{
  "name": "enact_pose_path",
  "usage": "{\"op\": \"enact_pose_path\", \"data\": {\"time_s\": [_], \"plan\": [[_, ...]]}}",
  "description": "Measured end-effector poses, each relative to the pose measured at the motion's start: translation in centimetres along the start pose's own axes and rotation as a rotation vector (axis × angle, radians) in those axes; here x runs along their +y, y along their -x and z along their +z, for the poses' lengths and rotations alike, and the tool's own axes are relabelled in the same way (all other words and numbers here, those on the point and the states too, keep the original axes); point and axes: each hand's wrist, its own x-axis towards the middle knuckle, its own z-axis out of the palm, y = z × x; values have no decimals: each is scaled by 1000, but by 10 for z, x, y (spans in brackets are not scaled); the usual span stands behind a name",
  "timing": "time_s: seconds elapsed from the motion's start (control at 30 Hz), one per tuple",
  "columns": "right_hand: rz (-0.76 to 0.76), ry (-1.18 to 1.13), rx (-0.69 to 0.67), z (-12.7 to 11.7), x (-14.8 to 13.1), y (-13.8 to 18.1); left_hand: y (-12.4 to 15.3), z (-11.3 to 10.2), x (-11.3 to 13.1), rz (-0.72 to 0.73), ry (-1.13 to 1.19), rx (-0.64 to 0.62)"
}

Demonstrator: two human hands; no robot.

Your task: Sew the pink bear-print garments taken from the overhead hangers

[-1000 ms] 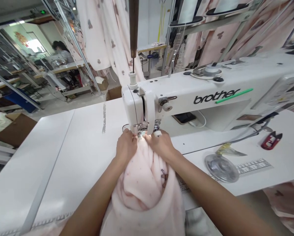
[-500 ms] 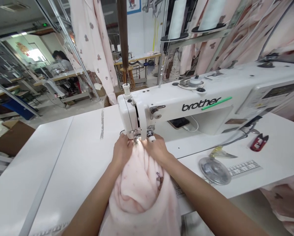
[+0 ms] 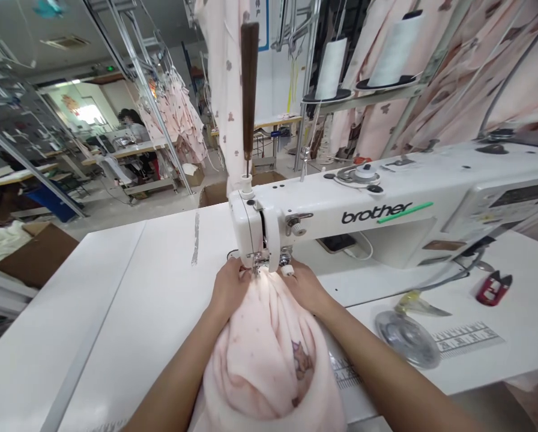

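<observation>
A bunched pale pink fleece fabric with small bear prints lies between my forearms, its far edge under the needle of a white Brother sewing machine. My left hand is closed on the fabric's edge just left of the presser foot. To the right of the foot, my right hand presses and grips the fabric, close to the machine head.
On the white table to the right lie a clear round disc, a yellowish clip and red thread snips. A phone rests under the machine arm. Thread cones, hanging pink garments and a seated person at a far table are behind.
The camera view has tilted up and shifted a little. Both hands stay at the presser foot holding the fabric, which has barely moved.
</observation>
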Motion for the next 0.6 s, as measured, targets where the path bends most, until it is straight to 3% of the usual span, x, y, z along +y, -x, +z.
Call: {"op": "enact_pose_path", "data": {"time_s": [0.4, 0.6], "plan": [[41, -27, -10, -3, -4, 2, 6, -3, 8, -17, 24, -25], [8, -49, -125, -10, -9, 3, 7, -3, 8, -14, 34, -37]]}}
